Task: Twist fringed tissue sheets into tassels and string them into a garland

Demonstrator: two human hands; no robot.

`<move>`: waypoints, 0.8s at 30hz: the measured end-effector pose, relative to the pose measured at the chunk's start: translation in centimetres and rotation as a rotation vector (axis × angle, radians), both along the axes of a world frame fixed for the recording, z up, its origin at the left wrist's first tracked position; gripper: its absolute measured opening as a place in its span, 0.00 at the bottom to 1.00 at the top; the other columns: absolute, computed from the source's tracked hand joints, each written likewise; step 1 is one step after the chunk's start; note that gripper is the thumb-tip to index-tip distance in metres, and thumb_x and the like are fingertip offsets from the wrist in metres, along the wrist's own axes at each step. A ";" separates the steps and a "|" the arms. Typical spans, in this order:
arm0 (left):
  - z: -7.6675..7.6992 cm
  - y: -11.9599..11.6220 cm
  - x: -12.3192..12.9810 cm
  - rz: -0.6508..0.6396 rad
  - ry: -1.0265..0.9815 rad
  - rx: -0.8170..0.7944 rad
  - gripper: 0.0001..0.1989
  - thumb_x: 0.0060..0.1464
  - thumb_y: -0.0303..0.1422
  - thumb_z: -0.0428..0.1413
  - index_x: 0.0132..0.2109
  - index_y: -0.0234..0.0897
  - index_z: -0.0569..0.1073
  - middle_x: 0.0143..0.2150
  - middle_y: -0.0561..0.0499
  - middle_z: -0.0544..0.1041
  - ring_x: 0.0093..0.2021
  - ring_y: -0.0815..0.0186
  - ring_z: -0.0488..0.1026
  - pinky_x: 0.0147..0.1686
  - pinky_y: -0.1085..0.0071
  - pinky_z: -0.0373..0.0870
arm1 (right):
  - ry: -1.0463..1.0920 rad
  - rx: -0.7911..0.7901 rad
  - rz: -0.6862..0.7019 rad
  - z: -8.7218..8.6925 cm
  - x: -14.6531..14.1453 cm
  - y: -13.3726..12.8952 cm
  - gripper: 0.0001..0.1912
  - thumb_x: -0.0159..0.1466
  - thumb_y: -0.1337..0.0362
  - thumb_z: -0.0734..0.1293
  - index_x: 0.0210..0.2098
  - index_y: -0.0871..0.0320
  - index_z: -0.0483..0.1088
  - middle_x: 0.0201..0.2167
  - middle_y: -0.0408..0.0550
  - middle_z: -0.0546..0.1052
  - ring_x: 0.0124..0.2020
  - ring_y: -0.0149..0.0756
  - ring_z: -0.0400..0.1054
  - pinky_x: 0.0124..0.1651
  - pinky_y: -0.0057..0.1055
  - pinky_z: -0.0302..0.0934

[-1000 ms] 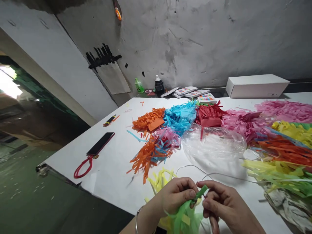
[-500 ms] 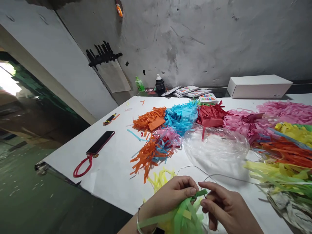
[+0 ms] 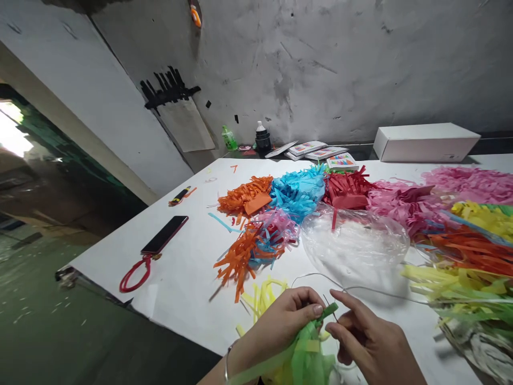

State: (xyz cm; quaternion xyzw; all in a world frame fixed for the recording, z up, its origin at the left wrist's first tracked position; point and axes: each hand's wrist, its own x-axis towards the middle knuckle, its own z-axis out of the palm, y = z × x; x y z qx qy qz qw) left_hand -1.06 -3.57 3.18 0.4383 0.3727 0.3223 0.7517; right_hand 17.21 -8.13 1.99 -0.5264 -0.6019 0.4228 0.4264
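Observation:
My left hand [image 3: 298, 310] is closed, pinching the folded top of a green paper tassel [image 3: 310, 350] between thumb and fingers. Its pale green and yellow strips hang below the wrist. Close on the right, my right hand [image 3: 363, 331] has its fingers curled around the lower part of a thin, dark, needle-like wire [image 3: 334, 314]. That wire slants across the tassel's green end; whether it pierces the paper I cannot tell. The right index fingertip is raised off it. Yellow paper strips [image 3: 262, 299] lie on the table behind my left hand.
A white-covered table [image 3: 180, 278] holds orange fringe [image 3: 244, 195], blue fringe [image 3: 298, 192], red fringe [image 3: 347, 190] and pink fringe [image 3: 401, 206]. A clear plastic bag [image 3: 356, 240] lies mid-table, a white cord [image 3: 385, 291] before it. Leftward is a phone [image 3: 166, 235]; behind stands a white box [image 3: 427, 143].
My right index finger has lifted and straightened slightly upward, and more of the thin wire shows above the green paper end. My left hand keeps its pinch, nearly in place.

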 end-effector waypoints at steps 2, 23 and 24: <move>0.1 -0.1 0.2 0.006 -0.011 0.032 0.17 0.51 0.43 0.67 0.34 0.32 0.75 0.26 0.55 0.70 0.26 0.72 0.65 0.30 0.75 0.59 | 0.058 -0.043 -0.054 0.1 -0.5 -0.1 0.25 0.63 0.40 0.66 0.50 0.50 0.74 0.22 0.37 0.77 0.15 0.29 0.70 0.24 0.22 0.67; 0.6 -0.7 0.6 -0.011 0.285 0.369 0.12 0.59 0.40 0.60 0.37 0.33 0.77 0.32 0.51 0.75 0.34 0.66 0.69 0.37 0.72 0.64 | 0.315 -0.322 0.096 0.4 0.4 1.6 0.21 0.59 0.44 0.72 0.32 0.57 0.73 0.23 0.42 0.75 0.20 0.31 0.70 0.24 0.25 0.62; 0.6 -0.8 0.6 -0.030 0.361 0.428 0.11 0.60 0.38 0.58 0.38 0.33 0.78 0.32 0.50 0.76 0.34 0.67 0.70 0.37 0.73 0.64 | 0.302 -0.240 0.052 0.2 0.6 1.9 0.20 0.59 0.45 0.72 0.30 0.58 0.74 0.25 0.43 0.76 0.24 0.32 0.72 0.28 0.26 0.64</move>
